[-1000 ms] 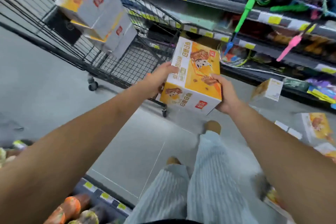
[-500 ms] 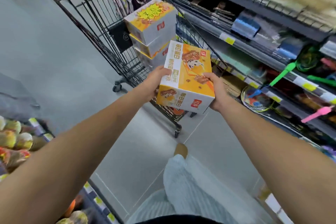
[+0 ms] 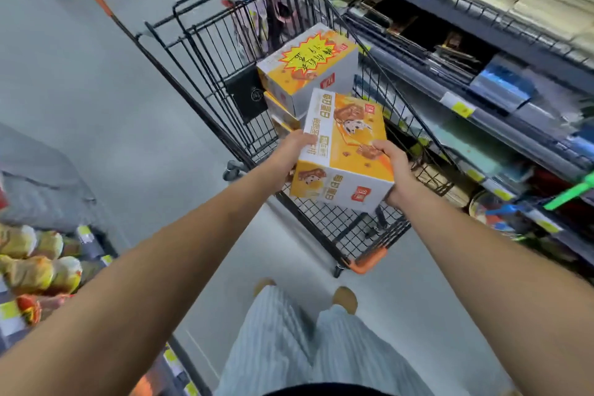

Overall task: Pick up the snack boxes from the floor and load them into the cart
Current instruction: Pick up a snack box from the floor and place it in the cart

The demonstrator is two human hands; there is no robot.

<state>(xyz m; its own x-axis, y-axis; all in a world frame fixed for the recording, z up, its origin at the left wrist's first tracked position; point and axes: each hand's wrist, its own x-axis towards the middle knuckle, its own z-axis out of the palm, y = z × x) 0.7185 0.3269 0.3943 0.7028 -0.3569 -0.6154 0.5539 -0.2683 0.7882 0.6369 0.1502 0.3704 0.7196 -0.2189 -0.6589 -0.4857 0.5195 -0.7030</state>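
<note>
Snack box (image 3: 345,151) long axis toward cart (image 3: 337,228); left hand (image 3: 294,151), right hand (image 3: 395,170) grip sides.

Held box (image 3: 345,151): closed yellow-and-white snack carton with pastry pictures and a red logo, tilted, gripped in the air above the cart's near end by left hand (image 3: 291,151) and right hand (image 3: 393,170)
Top box (image 3: 308,67): matching carton, yellow starburst sticker on its lid, topping a stack inside the basket
Lower boxes (image 3: 279,109): one, perhaps two, mostly hidden underneath
Cart (image 3: 205,51): black wire, orange corner bumper, upright on its wheels
</note>
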